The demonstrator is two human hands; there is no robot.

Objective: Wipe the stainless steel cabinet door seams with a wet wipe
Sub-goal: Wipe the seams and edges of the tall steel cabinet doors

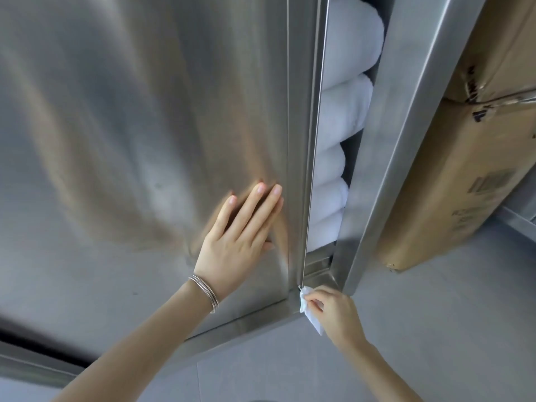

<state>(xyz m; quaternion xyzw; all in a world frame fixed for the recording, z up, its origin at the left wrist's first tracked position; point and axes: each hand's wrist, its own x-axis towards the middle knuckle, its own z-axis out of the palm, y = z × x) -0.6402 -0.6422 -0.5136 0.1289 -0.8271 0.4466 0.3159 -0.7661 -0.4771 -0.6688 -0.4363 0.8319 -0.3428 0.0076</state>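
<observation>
Pinching the wet wipe [309,311] in the right hand [336,311], fingers curled round the wad, a loose tail hanging below the knuckles. Pressing its leading corner into the foot of the vertical door seam [311,169], right where the door edge meets the bottom track [319,269]. Held small and bunched, probably to push a firm point of cloth into the narrow groove rather than skate over it.

Bracing with the left hand [237,242] flat on the cabinet door [145,111], fingers straight and close together, palm against the steel just beside the seam, holding nothing. Most likely placed there to steady the panel against the push of the wipe and to keep the gap from shifting. Wearing thin bangles [204,291] at that wrist.

Standing ajar, by the look of the gap: white rolled bundles [345,111] stacked inside, showing between the door edge and the cabinet frame [406,140] on the right. Beyond the frame, cardboard boxes [464,169] stacked close against it, reaching down to the grey floor [435,329].

With the wipe at the very bottom of the seam, no telling how much of the run above is done. Next calls for keeping pressure in the groove and minding the hard lower corner, apt to snag or tear thin wet cloth.
</observation>
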